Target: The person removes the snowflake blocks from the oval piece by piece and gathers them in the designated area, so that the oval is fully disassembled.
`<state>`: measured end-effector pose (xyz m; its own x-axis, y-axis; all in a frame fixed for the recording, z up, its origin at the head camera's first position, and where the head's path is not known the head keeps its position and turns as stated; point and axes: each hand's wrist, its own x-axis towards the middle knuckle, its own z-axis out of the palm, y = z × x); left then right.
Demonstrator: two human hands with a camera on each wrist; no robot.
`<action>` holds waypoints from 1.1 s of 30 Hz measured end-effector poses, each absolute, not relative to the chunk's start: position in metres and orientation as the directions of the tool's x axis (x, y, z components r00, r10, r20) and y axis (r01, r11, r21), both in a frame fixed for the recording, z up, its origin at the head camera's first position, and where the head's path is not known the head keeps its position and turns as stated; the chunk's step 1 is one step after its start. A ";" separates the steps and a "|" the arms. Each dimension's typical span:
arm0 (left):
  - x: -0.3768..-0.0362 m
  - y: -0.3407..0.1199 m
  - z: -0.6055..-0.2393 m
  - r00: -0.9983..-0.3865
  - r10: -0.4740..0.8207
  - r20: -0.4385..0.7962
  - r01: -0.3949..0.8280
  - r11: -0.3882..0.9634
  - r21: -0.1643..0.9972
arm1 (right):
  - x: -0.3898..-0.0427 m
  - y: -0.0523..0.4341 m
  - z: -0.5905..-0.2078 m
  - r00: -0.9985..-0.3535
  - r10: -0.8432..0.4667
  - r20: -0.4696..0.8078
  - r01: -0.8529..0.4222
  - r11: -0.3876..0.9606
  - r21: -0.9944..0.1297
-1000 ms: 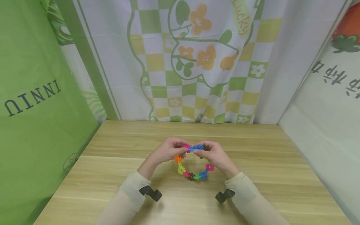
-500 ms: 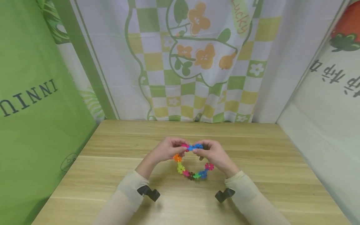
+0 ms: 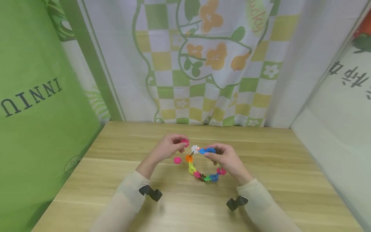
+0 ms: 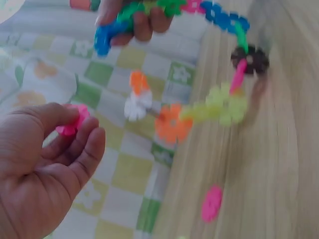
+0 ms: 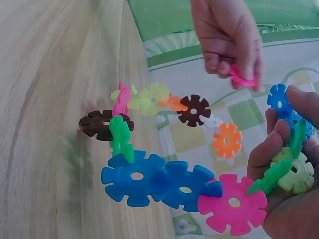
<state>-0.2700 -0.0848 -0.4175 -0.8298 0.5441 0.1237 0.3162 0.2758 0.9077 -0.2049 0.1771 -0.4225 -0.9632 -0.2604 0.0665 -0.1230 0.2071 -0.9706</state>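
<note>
A looped chain of slotted plastic flower discs (image 5: pixel 119 181) in several colours hangs over the table. My right hand (image 3: pixel 227 158) grips its blue end discs (image 5: pixel 277 94), with green and pale discs lying along the fingers. The chain's other end, an orange disc (image 5: pixel 234 132) joined to a white disc (image 3: pixel 195 149), is free, and a gap separates it from the blue end in the right wrist view. Left of the chain, my left hand (image 3: pixel 171 146) pinches a single pink disc (image 4: pixel 79 114) between thumb and fingers, apart from the chain.
Another pink disc (image 3: pixel 177 160) lies loose on the wooden table (image 3: pixel 116 180), left of the chain. A checked curtain (image 3: pixel 197 90) hangs along the table's back edge. Green fabric (image 3: pixel 37 135) borders the left side and pale fabric (image 3: pixel 333 138) the right.
My left hand has drawn away to the left and back with the pink disc, leaving the chain open there. The right hand has shifted slightly right, keeping its grip on the blue end.
</note>
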 end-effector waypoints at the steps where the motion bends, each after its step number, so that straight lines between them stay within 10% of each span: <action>1: -0.273 -0.088 -0.419 -0.841 0.527 0.120 0.309 0.286 0.907 | -0.204 0.178 -0.422 -0.963 -0.259 0.070 -0.126 0.207 -0.970; 33: -0.344 -0.096 -0.489 -0.939 0.345 -0.007 0.240 0.667 0.705 | -0.209 0.180 -0.426 -0.960 -0.273 0.063 -0.127 0.225 -0.966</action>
<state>-0.3439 -0.0960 -0.4891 -0.9388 0.3445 -0.0067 0.2399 0.6673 0.7051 -0.2089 0.1801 -0.4256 -0.9599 -0.2733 0.0628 -0.1273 0.2251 -0.9660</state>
